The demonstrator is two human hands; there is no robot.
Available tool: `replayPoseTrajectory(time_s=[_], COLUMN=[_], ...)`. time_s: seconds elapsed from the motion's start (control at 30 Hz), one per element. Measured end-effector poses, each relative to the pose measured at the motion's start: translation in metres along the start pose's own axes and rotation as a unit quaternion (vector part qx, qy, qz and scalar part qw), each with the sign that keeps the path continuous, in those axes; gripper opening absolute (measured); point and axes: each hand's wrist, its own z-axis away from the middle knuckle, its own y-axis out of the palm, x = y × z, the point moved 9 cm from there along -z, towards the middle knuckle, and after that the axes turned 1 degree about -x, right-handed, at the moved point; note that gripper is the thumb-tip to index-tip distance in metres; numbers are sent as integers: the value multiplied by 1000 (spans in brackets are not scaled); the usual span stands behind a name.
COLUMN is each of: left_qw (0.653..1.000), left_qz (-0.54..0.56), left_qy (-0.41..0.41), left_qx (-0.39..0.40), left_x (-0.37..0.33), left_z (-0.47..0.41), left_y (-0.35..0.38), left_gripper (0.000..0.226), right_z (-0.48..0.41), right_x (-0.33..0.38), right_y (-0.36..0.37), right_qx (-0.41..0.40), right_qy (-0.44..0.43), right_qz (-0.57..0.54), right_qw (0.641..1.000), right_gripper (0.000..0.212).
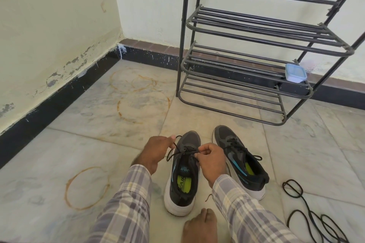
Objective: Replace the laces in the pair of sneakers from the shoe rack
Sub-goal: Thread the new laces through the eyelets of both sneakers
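Two dark grey sneakers with white soles stand side by side on the floor, toes pointing away from me. The left sneaker (182, 175) has a black lace (182, 151) knotted over its tongue. My left hand (156, 152) pinches one strand of that lace at the shoe's left side. My right hand (211, 159) pinches the lace at the knot on the right. The right sneaker (240, 160) stands untouched, its black lace tied. Loose black laces (308, 213) lie coiled on the floor at the lower right.
A black metal shoe rack (256, 59) stands against the far wall, holding a small blue-lidded plastic box (295, 73) on a lower shelf. My bare foot (199, 227) rests in front of the left sneaker. Walls close off the left side and back. Rust rings mark the floor tiles.
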Motion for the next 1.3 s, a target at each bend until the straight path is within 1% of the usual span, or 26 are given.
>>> replayPoseTrajectory(time_s=[0.03, 0.07, 0.1, 0.13, 0.17, 0.2, 0.27, 0.3, 0.37, 0.43, 0.47, 0.5, 0.57, 0.63, 0.7, 0.8, 0.83, 0.9, 0.97, 1.03, 1.13, 1.23, 1.3], left_qw=[995, 976, 949, 923, 906, 896, 894, 896, 907, 930, 941, 950, 959, 962, 963, 957, 957, 964, 977, 977, 964, 950, 943], left_qz=[94, 203, 298, 365, 402, 421, 422, 413, 371, 280, 214, 144, 9, -89, -165, -248, -258, -245, -203, -199, -255, -294, -320], left_qy=[-35, -74, -106, -125, -135, -142, -146, -148, -155, -147, -144, -142, -126, -114, -107, -101, -99, -84, -61, -47, 20, 61, 63], left_qx=[-4, 3, 9, 9, 3, -9, -41, -65, -124, -190, -220, -239, -253, -233, -185, -109, -91, -58, 0, 61, 79, 83, 68], left_x=[8, 17, 21, 25, 28, 31, 35, 36, 39, 45, 48, 49, 47, 46, 48, 52, 54, 51, 45, 41, 25, 20, 18], left_z=[1, 3, 6, 5, 4, 2, 2, 2, 2, 0, 0, 1, 8, 12, 14, 13, 11, 7, 4, 3, 0, -1, 0], left_y=[7, 16, 25, 29, 30, 28, 21, 15, -1, -22, -31, -38, -44, -38, -26, -7, -4, 0, 9, 18, 25, 27, 25], left_gripper=[37, 37, 37, 38, 38, 39, 38, 37, 32, 28, 33, 39, 41, 38, 38, 50, 55, 57, 53, 43, 23, 17, 15], right_z=[2, 5, 7, 9, 13, 17, 25, 29, 35, 35, 34, 34, 32, 30, 29, 27, 26, 24, 22, 21, 21, 21, 22], right_x=[3, 6, 9, 10, 11, 12, 13, 13, 13, 5, -2, -7, -13, -14, -17, -20, -22, -25, -27, -29, -31, -31, -30], right_y=[0, 2, 4, 9, 15, 20, 32, 36, 37, 27, 21, 18, 15, 12, 13, 16, 17, 17, 15, 12, 9, 8, 6], right_qx=[1, 6, 15, 29, 46, 62, 94, 104, 87, 54, 45, 43, 48, 44, 43, 40, 39, 38, 35, 32, 31, 27, 25], right_qy=[-11, -22, -33, -41, -50, -60, -86, -101, -118, -78, -49, -28, -12, -13, -10, 5, 11, 22, 33, 39, 43, 48, 51], right_qz=[2, 3, 7, 13, 24, 44, 117, 169, 251, 234, 209, 192, 181, 171, 159, 147, 142, 135, 128, 121, 125, 124, 121], right_qw=[1000, 1000, 999, 999, 997, 995, 985, 975, 957, 967, 976, 980, 982, 984, 986, 988, 989, 990, 991, 991, 991, 991, 991], right_gripper=[15, 15, 15, 18, 22, 30, 49, 57, 64, 63, 60, 56, 47, 39, 33, 32, 31, 30, 29, 27, 24, 23, 23])
